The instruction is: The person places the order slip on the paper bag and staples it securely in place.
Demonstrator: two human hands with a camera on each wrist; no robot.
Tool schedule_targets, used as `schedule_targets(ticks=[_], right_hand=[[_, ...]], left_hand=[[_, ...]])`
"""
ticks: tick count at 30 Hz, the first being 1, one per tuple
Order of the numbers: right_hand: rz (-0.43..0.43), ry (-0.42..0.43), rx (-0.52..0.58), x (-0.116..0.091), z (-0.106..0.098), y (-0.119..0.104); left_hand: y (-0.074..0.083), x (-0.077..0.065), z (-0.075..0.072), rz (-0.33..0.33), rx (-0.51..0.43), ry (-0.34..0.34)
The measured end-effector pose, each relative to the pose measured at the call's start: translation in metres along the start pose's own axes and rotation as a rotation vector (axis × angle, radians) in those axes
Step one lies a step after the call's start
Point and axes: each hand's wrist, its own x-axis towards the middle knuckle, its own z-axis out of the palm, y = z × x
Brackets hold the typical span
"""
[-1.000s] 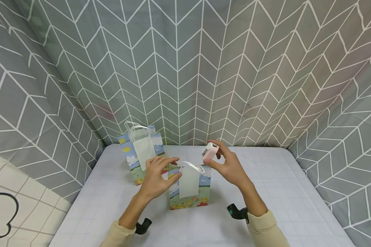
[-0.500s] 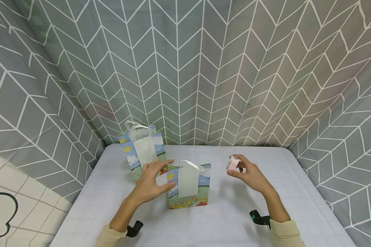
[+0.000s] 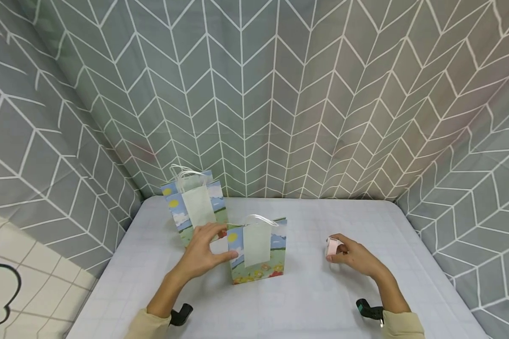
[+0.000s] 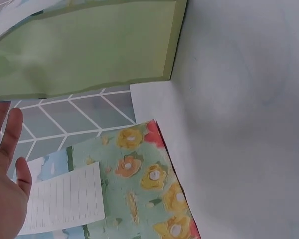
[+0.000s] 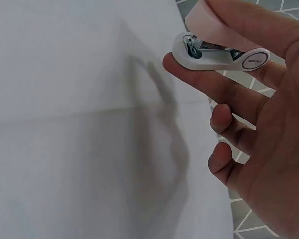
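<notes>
Between the thumb and fingers of my right hand (image 3: 356, 255) is a small pink-and-white stapler (image 3: 332, 247), held low over the right side of the table. In the right wrist view, the stapler's (image 5: 222, 57) metal inner parts show between its pink top and white base. My left hand (image 3: 199, 252) is at the left edge of the front paper gift bag (image 3: 280, 254), thumb and fingers spread; whether the fingertips touch it is unclear. That bag stands upright, with white cord handles and a white label. The left wrist view shows its green side panel (image 4: 99, 50) above the fingers.
A second, matching gift bag (image 3: 180, 216) stands behind and to the left, partly covered by my left hand. Both stand on a white-covered table (image 3: 314, 301). A grey patterned curtain (image 3: 258, 117) encloses the back and sides.
My right hand has carried the stapler from beside the front bag's top to the right and down toward the table. My left hand has shifted slightly left. The front bag has turned slightly.
</notes>
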Motion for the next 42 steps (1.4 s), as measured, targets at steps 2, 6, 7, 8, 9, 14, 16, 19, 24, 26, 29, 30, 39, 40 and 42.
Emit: schedule_targets(ticks=[2,6,7,8,9,14,16,19,24,26,29,30,39,40,42], right_hand=[[0.013,-0.015,0.013,-0.001,0.001,0.005],[0.033,-0.016,0.046,-0.003,0.003,0.012],[0.036,-0.017,0.053,-0.003,0.003,0.014],[0.035,-0.021,0.061,-0.003,0.003,0.015],[0.034,-0.024,0.067,-0.004,0.003,0.016],[-0.005,-0.049,0.073,-0.006,0.003,0.019],[-0.024,-0.046,0.062,-0.007,0.004,0.020],[-0.054,-0.036,0.041,-0.008,0.004,0.022],[-0.056,-0.019,0.028,-0.008,0.005,0.026],[-0.052,-0.017,0.033,-0.007,0.004,0.027],[-0.044,-0.002,0.041,-0.007,0.004,0.028],[-0.040,0.006,0.040,-0.007,0.004,0.028],[0.014,0.069,0.028,-0.005,0.003,0.031],[0.013,0.070,0.025,-0.005,0.002,0.032],[0.025,0.076,0.035,-0.005,0.002,0.033]], left_hand=[[-0.001,0.002,0.002,-0.002,0.029,0.015],[-0.003,0.009,0.005,0.008,0.071,0.037],[-0.004,0.010,0.006,0.009,0.080,0.044],[-0.004,0.012,0.006,0.009,0.087,0.050],[-0.005,0.013,0.007,0.007,0.091,0.057],[-0.007,0.020,0.009,-0.036,0.088,0.087],[-0.009,0.023,0.010,-0.060,0.073,0.097],[-0.012,0.026,0.012,-0.091,0.057,0.118],[-0.014,0.030,0.013,-0.107,0.042,0.159],[-0.015,0.032,0.013,-0.106,0.042,0.173],[-0.017,0.034,0.014,-0.102,0.049,0.188],[-0.017,0.035,0.014,-0.105,0.049,0.190],[-0.018,0.040,0.018,-0.174,0.054,0.180],[-0.018,0.040,0.018,-0.182,0.055,0.177],[-0.018,0.041,0.019,-0.193,0.053,0.176]])
